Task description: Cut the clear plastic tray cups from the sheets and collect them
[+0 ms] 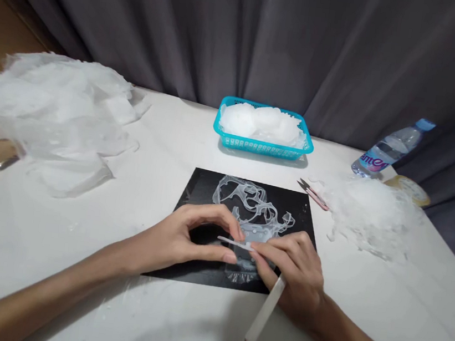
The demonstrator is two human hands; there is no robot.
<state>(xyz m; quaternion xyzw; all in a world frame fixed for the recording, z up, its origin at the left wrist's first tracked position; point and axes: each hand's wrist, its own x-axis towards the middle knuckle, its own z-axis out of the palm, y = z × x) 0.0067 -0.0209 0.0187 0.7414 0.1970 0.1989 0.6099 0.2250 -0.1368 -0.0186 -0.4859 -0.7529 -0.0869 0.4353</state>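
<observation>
My left hand [185, 235] is curved, its thumb and forefinger apart, with the tip of a thin pale strip [229, 241] between them. At its other end the strip is pinched in the fingertips of my right hand [297, 263]. That hand also holds a slim white stick [265, 312], which slants out below the palm and has a reddish lower end. Beneath both hands lies a black mat [208, 187], bearing a tangle of clear, translucent film strips [255, 196]. A clear sheet with small round marks [259, 233] is partly hidden by my fingers.
A blue basket [261, 148] full of white film pieces stands beyond the mat. Piled white film [61, 98] spreads on the left. To the right are pink-handled snips [314, 195], clear scraps [372, 215], a tape roll [409, 189] and a water bottle [393, 150].
</observation>
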